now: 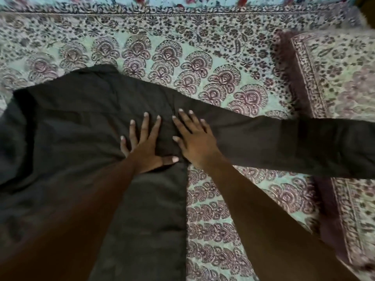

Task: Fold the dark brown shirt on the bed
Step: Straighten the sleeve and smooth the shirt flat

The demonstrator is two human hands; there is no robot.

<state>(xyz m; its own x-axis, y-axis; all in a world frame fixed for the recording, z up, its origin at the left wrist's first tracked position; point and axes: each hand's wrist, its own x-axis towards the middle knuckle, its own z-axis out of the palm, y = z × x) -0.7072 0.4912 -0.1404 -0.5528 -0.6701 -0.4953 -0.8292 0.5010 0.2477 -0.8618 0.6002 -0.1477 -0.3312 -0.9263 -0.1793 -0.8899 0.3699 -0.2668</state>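
While the dark brown cloth shirt (pixel 71 128) lies spread flat on the bed's pale green paisley-printed cover (pixel 223 209), with its collar (pixel 101 69) toward the far edge, no fold shows in it. I judge the task barely begun, with only smoothing so far. The left hand (pixel 145 147) and right hand (pixel 194 142) rest side by side on the cloth where the long sleeve (pixel 294 145) leaves the body. Each grip is released, fingers straight and spread, pressing flat and grasping nothing. That sleeve runs toward the bed's right edge and crosses a matching printed pillow (pixel 334 67) with a dark fringe. The shirt's other side runs out of view, so its second sleeve may already be tucked; I cannot tell. Bare cover beyond the collar and beside the shirt's body leaves room to swing the sleeve inward.
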